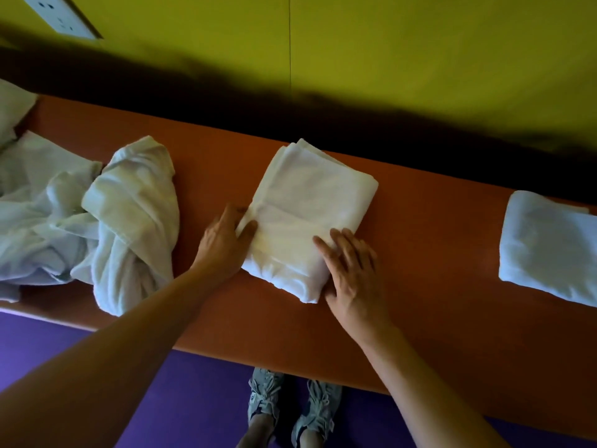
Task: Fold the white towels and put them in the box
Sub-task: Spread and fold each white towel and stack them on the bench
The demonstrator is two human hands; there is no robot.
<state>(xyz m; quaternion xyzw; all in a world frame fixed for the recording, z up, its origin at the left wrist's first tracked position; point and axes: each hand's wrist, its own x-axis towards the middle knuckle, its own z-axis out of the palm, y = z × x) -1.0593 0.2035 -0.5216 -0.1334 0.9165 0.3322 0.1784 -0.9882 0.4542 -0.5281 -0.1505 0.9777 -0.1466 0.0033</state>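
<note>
A folded white towel (307, 208) lies in the middle of the orange table (420, 253). My left hand (223, 244) is at the towel's left near edge, thumb on top and fingers tucked at its side, pinching the fold. My right hand (352, 273) rests flat on the towel's near right corner with straight fingers. A second folded white towel (549, 247) lies at the table's right end. A heap of unfolded white towels (97, 218) covers the left end. No box is in view.
A yellow-green wall (387, 43) with a socket (61, 17) runs behind the table. A white pillow-like thing (13, 108) sits at the far left. My feet in light sneakers (290, 405) stand on the purple floor (193, 399) below the table's near edge.
</note>
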